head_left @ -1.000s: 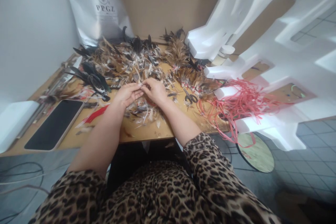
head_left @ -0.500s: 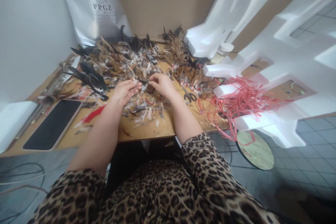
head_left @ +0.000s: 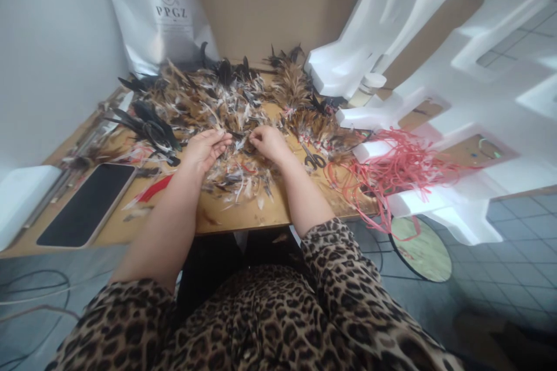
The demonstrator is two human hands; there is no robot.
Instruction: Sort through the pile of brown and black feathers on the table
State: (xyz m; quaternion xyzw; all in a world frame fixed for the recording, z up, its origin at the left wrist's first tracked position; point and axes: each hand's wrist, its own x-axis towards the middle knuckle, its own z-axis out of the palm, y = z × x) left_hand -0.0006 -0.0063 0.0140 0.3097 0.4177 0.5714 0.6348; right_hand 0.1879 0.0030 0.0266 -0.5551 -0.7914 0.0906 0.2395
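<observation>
My left hand is closed in a pinch over the feather pile, with a small pale feather at its thumb and fingertip. A short gap to its right, my right hand has its thumb and forefinger pressed together. Whatever sits in that right pinch is too small to make out. Beneath both hands lie loose brown and white feathers. Behind them spreads a larger heap of mottled feathers. Scissors with dark handles rest to the right of my right hand.
Bundled brown feathers lie at the back right of the wooden table. Pink-red ribbon strips tangle over white foam. Black feathers, a red strip and a phone are on the left. A round stool stands below.
My hands have drawn slightly apart, the left one shifting a little left and the right one a little right. The dark sliver between them no longer shows clearly.
</observation>
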